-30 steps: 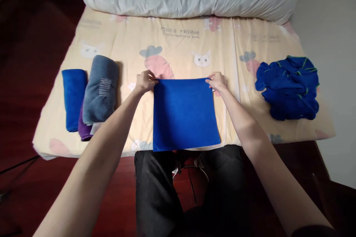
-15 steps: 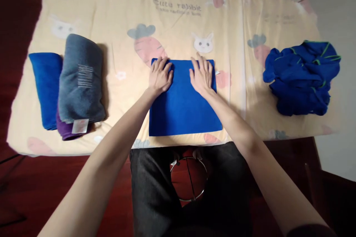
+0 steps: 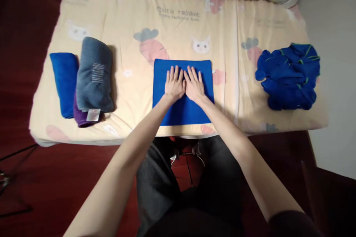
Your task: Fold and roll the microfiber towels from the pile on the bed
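Head cam is showing a bright blue, smooth-looking fabric rectangle (image 3: 185,114) lying flat near the front edge of the yellow carrot-print bedsheet (image 3: 126,53), a tiny white tag (image 3: 214,72) poking out on its right. Left hand (image 3: 174,85) and right hand (image 3: 194,85) are resting palm-down mid-cloth, side by side, fingers stretching straight, gripping nothing, blue showing beyond their tips.

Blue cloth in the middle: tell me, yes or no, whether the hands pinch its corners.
No, the left hand and right hand lie flat on the blue cloth, clear of its corners.
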